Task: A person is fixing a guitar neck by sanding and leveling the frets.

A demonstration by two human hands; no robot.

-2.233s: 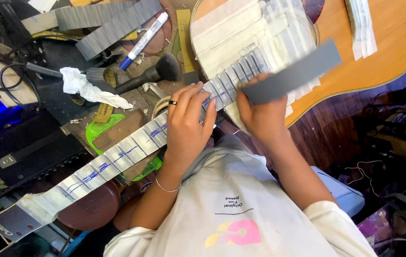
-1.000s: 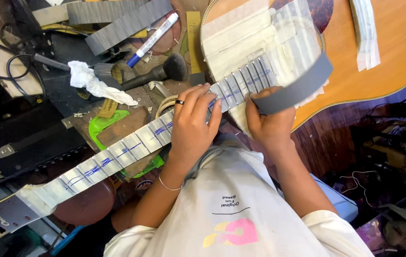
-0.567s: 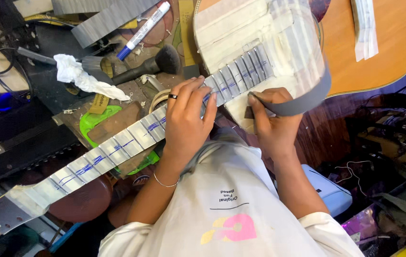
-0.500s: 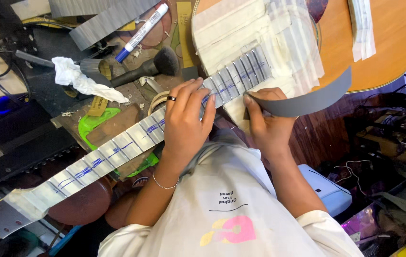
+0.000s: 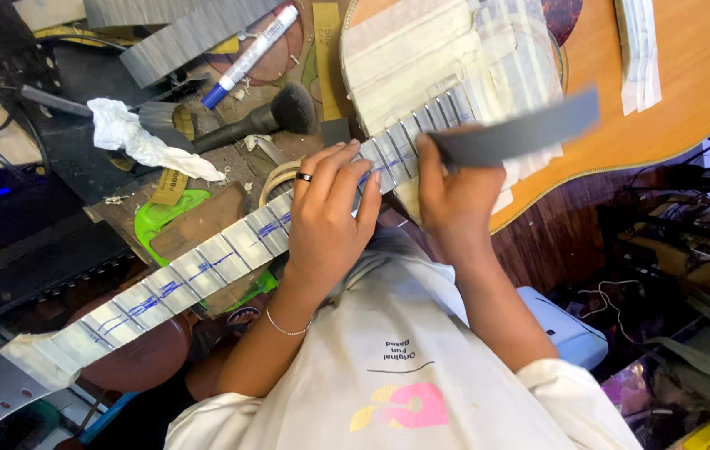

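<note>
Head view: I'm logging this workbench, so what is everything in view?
guitar: one, orange-brown body, top right, neck masked in pale tape
grey strip: one, dark grey, over the body end of the neck
marker: one, white and blue, top centre
brush: one, black, beside the marker
crumpled tissue: one, white, upper left
green piece: one, under the neck
left hand: ringed, resting on the neck
right hand: holding the grey strip

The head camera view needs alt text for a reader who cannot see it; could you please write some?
Seen from above, a person's left hand rests on a taped guitar neck while the right hand holds a grey strip over the frets. The guitar body, partly masked with tape, lies on a cluttered bench with a brush, marker and crumpled tissue.
</note>
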